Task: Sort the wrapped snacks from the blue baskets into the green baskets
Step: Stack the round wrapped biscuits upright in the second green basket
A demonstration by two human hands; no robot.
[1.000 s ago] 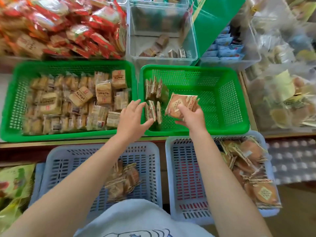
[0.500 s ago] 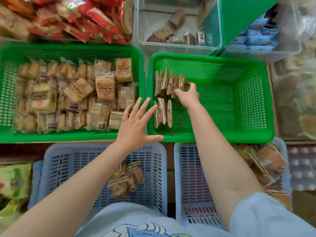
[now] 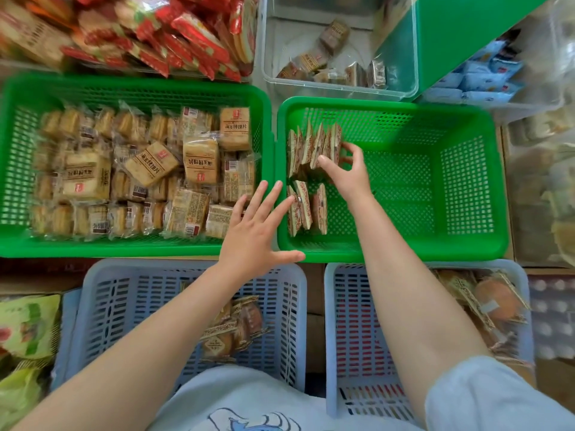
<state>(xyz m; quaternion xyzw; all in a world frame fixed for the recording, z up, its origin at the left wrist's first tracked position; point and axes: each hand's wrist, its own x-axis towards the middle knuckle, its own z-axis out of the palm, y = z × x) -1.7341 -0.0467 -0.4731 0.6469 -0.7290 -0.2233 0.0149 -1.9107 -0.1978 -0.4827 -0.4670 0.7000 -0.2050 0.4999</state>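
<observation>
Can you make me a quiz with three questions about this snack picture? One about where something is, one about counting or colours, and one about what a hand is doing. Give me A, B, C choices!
1. Where is the right hand?
A. Inside the right green basket
B. Inside a blue basket
C. On the red packets at the back

2. How many blue baskets sit in front of the green ones?
A. One
B. Two
C. Four

3. What is the left hand doing?
A. Squeezing a packet
B. Making a fist
C. Spread open, fingers straight

Answers:
1. A, its fingers are at the upright row of wrapped snacks standing along that basket's left side.
2. B, a left blue basket and a right blue basket sit side by side.
3. C, it is open over the basket rims, with nothing gripped.
</observation>
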